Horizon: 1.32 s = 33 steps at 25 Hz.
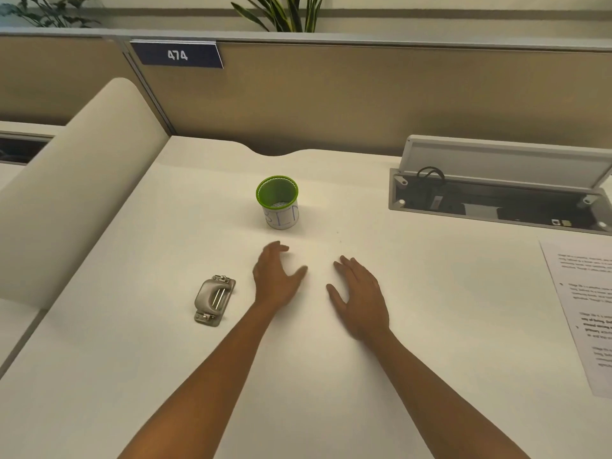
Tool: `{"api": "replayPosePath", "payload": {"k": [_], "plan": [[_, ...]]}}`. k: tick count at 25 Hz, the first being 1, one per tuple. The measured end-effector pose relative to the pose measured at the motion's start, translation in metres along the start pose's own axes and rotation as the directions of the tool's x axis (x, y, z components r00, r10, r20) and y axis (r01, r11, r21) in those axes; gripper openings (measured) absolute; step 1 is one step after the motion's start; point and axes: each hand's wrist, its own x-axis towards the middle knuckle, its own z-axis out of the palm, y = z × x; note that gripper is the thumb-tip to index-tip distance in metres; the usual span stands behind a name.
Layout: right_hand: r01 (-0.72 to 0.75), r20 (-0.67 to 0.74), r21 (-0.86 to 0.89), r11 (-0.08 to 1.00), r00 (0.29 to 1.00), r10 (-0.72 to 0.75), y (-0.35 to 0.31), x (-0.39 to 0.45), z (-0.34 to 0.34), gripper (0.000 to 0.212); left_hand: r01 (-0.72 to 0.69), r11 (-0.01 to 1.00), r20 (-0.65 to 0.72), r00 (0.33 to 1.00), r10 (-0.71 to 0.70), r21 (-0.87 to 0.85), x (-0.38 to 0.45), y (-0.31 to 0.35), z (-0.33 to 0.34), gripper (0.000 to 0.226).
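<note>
Left hand (276,279): fingers spread wide, holding nothing, low over the desk (430,293).
Right hand (359,294): flat, fingers relaxed, empty.
Cup (278,203): upright, straight ahead of the left fingertips, apart from them; left hand nearer.
Hole punch (214,300): just left of the left hand, long axis pointing away from the person.

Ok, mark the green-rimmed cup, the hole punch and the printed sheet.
green-rimmed cup (277,200): head view, green inner wall.
hole punch (214,300): head view, its lever.
printed sheet (586,313): head view, printed area.
</note>
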Motion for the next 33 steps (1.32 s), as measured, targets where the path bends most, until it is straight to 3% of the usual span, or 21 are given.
{"api": "replayPosePath", "payload": {"k": [2,4,7,14,20,26,33], "plan": [[-0.049,0.008,0.12,0.992,0.999,0.049,-0.001,0.013,-0.004,0.045,0.011,0.994,0.201,0.979,-0.032,0.106,-0.003,-0.008,0.013,0.092],[-0.117,-0.005,0.23,0.966,0.993,0.121,-0.003,0.031,-0.009,0.039,-0.012,0.985,0.295,0.955,-0.039,0.17,0.0,-0.009,0.016,0.119],[-0.226,-0.006,0.28,0.933,0.971,0.238,-0.005,0.061,-0.017,0.029,-0.033,0.967,0.352,0.934,-0.06,0.254,0.003,-0.008,0.018,0.135],[-0.353,0.004,0.215,0.911,0.933,0.36,-0.008,0.095,-0.019,0.016,-0.039,0.941,0.412,0.905,-0.109,0.336,0.008,-0.009,0.019,0.139],[-0.339,0.136,0.115,0.934,0.937,0.323,-0.011,0.108,-0.02,0.012,-0.046,0.938,0.417,0.902,-0.108,0.343,0.009,-0.009,0.02,0.139],[-0.38,0.096,0.262,0.887,0.925,0.368,-0.002,0.119,-0.034,0.01,-0.049,0.936,0.424,0.899,-0.111,0.349,0.009,-0.007,0.019,0.139],[-0.327,0.213,0.019,0.945,0.925,0.316,-0.017,0.147,-0.039,0.016,-0.048,0.931,0.421,0.899,-0.117,0.361,0.009,-0.008,0.021,0.14]]}}
